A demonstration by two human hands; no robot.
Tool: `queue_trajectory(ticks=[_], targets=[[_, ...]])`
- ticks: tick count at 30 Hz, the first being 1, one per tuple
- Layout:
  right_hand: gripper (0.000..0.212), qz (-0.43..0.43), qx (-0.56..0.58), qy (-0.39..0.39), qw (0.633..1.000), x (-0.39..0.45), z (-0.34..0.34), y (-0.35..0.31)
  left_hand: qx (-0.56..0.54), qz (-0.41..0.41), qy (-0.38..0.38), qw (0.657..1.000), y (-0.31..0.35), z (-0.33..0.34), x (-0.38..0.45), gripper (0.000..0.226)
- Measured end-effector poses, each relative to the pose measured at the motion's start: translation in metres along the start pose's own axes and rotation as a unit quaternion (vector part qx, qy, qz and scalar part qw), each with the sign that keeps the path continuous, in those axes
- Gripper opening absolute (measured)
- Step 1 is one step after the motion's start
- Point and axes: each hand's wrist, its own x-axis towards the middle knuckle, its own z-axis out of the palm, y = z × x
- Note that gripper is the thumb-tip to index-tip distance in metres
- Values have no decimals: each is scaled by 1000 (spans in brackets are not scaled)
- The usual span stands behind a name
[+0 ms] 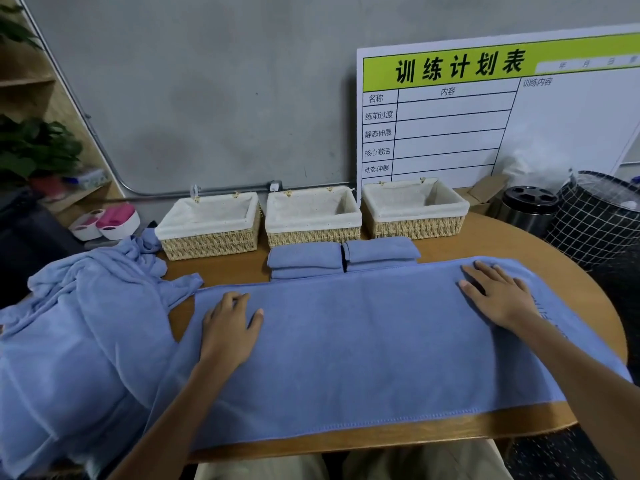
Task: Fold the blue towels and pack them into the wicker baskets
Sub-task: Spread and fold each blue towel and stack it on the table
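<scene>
A blue towel (363, 337) lies spread lengthwise across the wooden table (540, 244). My left hand (228, 327) rests flat on its left part, fingers slightly bent at the far edge. My right hand (498, 292) presses flat on its right end. Behind it lie two folded blue towels, one (304, 259) left and one (381, 251) right. Three lined wicker baskets stand in a row at the back: left (211, 225), middle (313, 216), right (415, 209); all look empty. A heap of unfolded blue towels (79, 327) covers the table's left end.
A white schedule board (485, 116) leans on the wall behind the baskets. A steel canister (528, 209) and a black grid-pattern hamper (599, 220) stand at the right. Pink and white tubs (107, 221) and a plant (34, 147) sit at the left.
</scene>
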Motion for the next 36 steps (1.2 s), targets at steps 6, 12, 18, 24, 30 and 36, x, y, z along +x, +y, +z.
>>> queue_trajectory(ticks=[6,12,18,24,30,36], targets=[[57,0,-18,23,1000,1,-1,-3,-20,49,78,996,-7,-3,26,32],[31,-52,18,150,987,25,-14,-30,-94,48,71,992,-18,17,77,20],[16,-88,80,149,982,50,11,-42,-101,83,114,985,-21,17,83,9],[4,-126,99,264,951,37,-7,-34,-115,64,165,977,-2,-25,61,14],[9,-129,209,254,935,-35,-40,-19,-286,65,150,944,7,-57,1,12],[18,-126,258,185,940,-58,2,-5,-234,97,93,963,-3,-23,-28,16]])
